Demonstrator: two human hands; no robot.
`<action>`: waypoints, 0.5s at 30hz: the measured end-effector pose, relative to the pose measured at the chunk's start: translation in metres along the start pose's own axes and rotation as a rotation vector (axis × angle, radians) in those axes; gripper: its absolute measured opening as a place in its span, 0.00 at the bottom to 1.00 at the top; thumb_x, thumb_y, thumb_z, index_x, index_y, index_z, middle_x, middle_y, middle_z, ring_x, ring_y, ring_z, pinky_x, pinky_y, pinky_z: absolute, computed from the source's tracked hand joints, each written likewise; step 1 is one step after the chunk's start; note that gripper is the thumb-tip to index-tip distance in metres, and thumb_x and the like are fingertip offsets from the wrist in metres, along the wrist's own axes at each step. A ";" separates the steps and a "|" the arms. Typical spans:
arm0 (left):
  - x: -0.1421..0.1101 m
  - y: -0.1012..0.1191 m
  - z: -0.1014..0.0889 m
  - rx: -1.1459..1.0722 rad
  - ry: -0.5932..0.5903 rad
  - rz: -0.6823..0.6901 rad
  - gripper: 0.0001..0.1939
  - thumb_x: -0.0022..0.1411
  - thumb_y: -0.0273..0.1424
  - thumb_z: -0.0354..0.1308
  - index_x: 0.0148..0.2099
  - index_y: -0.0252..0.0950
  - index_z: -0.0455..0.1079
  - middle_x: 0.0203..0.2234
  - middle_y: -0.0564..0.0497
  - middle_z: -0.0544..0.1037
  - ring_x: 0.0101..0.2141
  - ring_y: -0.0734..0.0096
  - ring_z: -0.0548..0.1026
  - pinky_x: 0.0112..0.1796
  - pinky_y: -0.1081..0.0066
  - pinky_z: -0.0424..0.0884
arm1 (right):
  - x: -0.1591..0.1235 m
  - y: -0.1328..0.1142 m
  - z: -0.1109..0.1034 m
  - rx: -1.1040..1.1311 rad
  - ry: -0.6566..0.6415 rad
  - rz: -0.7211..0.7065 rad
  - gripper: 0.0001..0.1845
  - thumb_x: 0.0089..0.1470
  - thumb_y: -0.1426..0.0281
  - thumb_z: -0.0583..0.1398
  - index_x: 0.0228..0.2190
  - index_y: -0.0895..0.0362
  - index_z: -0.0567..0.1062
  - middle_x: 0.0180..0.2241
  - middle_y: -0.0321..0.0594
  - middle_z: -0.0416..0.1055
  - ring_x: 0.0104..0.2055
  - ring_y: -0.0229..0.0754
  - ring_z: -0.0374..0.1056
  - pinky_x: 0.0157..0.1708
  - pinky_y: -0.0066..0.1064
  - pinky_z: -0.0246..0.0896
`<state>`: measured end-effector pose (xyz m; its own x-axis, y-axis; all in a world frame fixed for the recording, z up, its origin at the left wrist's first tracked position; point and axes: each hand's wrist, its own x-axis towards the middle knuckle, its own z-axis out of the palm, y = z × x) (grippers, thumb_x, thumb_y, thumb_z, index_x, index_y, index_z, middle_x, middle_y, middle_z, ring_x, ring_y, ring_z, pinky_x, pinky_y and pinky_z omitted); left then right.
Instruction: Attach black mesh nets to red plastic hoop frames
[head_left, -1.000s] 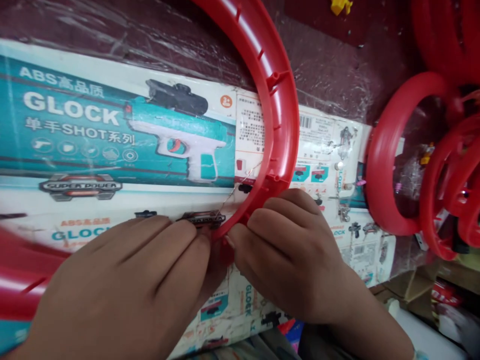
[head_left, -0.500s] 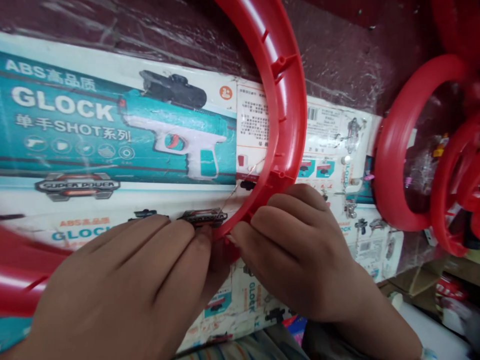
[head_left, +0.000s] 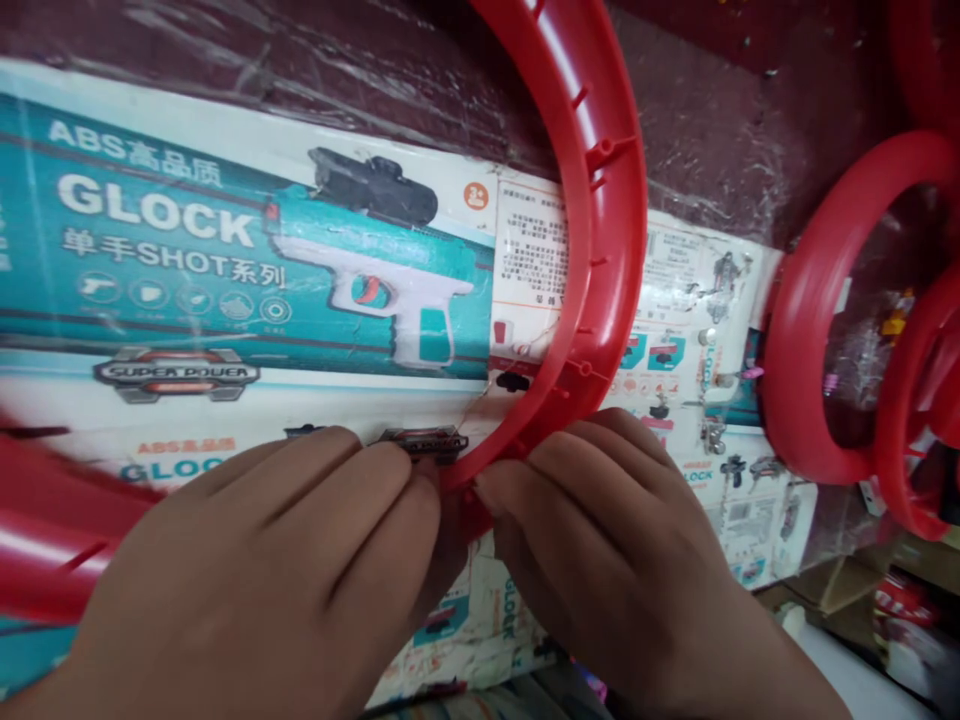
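The left hand point(head_left: 277, 560) and right hand point(head_left: 607, 540) have their fingers clamped side by side on the near edge of a glossy, channelled red plastic ring point(head_left: 611, 270), which curves away beyond them. Beneath the fingers lies teal-and-white printed cardboard point(head_left: 315, 385); right of them, a smooth red plastic ring point(head_left: 799, 340) sits on the maroon table point(head_left: 697, 130).

The left hand point(head_left: 292, 550) and right hand point(head_left: 600, 530) grip the near side of a red ring point(head_left: 613, 240). Beneath the ring lies cardboard point(head_left: 322, 390) on a desk point(head_left: 694, 150); right of the ring are more rings point(head_left: 793, 340).
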<state>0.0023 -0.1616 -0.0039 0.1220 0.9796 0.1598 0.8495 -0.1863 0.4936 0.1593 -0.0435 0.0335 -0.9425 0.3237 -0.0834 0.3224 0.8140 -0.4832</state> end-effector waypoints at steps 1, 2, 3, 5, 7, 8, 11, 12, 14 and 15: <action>0.002 0.000 0.000 -0.011 0.007 -0.013 0.11 0.64 0.28 0.53 0.28 0.39 0.62 0.20 0.52 0.65 0.25 0.63 0.62 0.25 0.59 0.54 | 0.000 0.000 0.001 0.017 0.010 0.017 0.09 0.57 0.78 0.56 0.30 0.62 0.76 0.27 0.40 0.70 0.31 0.42 0.64 0.34 0.37 0.59; 0.003 0.000 0.000 -0.014 0.019 -0.024 0.12 0.65 0.29 0.53 0.27 0.39 0.62 0.19 0.52 0.64 0.25 0.63 0.62 0.25 0.59 0.54 | 0.000 0.000 0.001 0.034 0.015 0.040 0.09 0.57 0.78 0.56 0.30 0.62 0.77 0.27 0.41 0.70 0.32 0.42 0.65 0.35 0.37 0.59; 0.004 0.000 0.000 -0.015 0.026 -0.035 0.13 0.65 0.29 0.53 0.27 0.39 0.61 0.19 0.53 0.63 0.24 0.64 0.61 0.25 0.59 0.53 | 0.000 0.000 0.001 0.051 0.018 0.065 0.09 0.58 0.77 0.56 0.30 0.62 0.77 0.28 0.41 0.71 0.32 0.42 0.65 0.36 0.37 0.59; 0.005 0.000 0.000 -0.001 0.024 -0.056 0.14 0.65 0.29 0.53 0.25 0.40 0.60 0.18 0.53 0.61 0.23 0.64 0.59 0.25 0.59 0.53 | 0.001 -0.002 0.000 0.079 0.027 0.107 0.10 0.59 0.76 0.56 0.30 0.61 0.77 0.28 0.40 0.72 0.32 0.42 0.66 0.38 0.36 0.59; 0.004 -0.001 0.000 -0.005 -0.011 -0.076 0.15 0.67 0.31 0.50 0.25 0.40 0.60 0.19 0.53 0.61 0.23 0.64 0.60 0.25 0.59 0.54 | 0.002 -0.005 -0.002 0.104 0.014 0.150 0.10 0.59 0.76 0.56 0.30 0.61 0.77 0.28 0.40 0.72 0.32 0.41 0.66 0.38 0.35 0.59; 0.003 -0.001 0.000 -0.018 -0.026 -0.098 0.16 0.68 0.33 0.49 0.25 0.41 0.61 0.20 0.53 0.61 0.24 0.64 0.61 0.26 0.59 0.55 | 0.003 -0.006 -0.002 0.115 0.005 0.167 0.11 0.59 0.76 0.56 0.29 0.60 0.77 0.28 0.39 0.73 0.32 0.41 0.66 0.38 0.35 0.59; 0.001 -0.001 0.001 -0.050 -0.056 -0.171 0.17 0.69 0.37 0.46 0.26 0.41 0.60 0.21 0.53 0.62 0.24 0.63 0.62 0.26 0.59 0.56 | 0.005 -0.010 -0.004 0.126 0.000 0.219 0.11 0.59 0.76 0.56 0.28 0.59 0.77 0.26 0.38 0.72 0.31 0.39 0.66 0.38 0.34 0.57; 0.000 0.000 0.002 -0.044 -0.053 -0.175 0.18 0.69 0.38 0.45 0.25 0.42 0.60 0.20 0.53 0.61 0.24 0.62 0.62 0.26 0.59 0.56 | 0.005 -0.011 -0.004 0.121 -0.002 0.239 0.11 0.58 0.76 0.56 0.27 0.59 0.77 0.25 0.37 0.72 0.30 0.39 0.66 0.37 0.34 0.56; 0.000 0.000 0.002 -0.017 -0.050 -0.174 0.19 0.69 0.38 0.44 0.25 0.42 0.58 0.20 0.53 0.60 0.24 0.62 0.61 0.26 0.59 0.55 | 0.005 -0.012 -0.003 0.101 -0.014 0.274 0.11 0.58 0.75 0.57 0.25 0.59 0.76 0.24 0.36 0.71 0.29 0.38 0.65 0.37 0.34 0.55; 0.001 0.001 0.003 -0.002 -0.050 -0.172 0.19 0.69 0.38 0.44 0.24 0.42 0.58 0.20 0.53 0.60 0.24 0.61 0.61 0.25 0.59 0.54 | 0.005 -0.012 -0.003 0.091 -0.021 0.288 0.11 0.58 0.75 0.57 0.25 0.58 0.76 0.24 0.36 0.71 0.29 0.38 0.65 0.36 0.34 0.54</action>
<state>0.0046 -0.1608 -0.0058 -0.0002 0.9995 0.0303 0.8591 -0.0154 0.5115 0.1512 -0.0505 0.0413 -0.8151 0.5244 -0.2463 0.5687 0.6431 -0.5129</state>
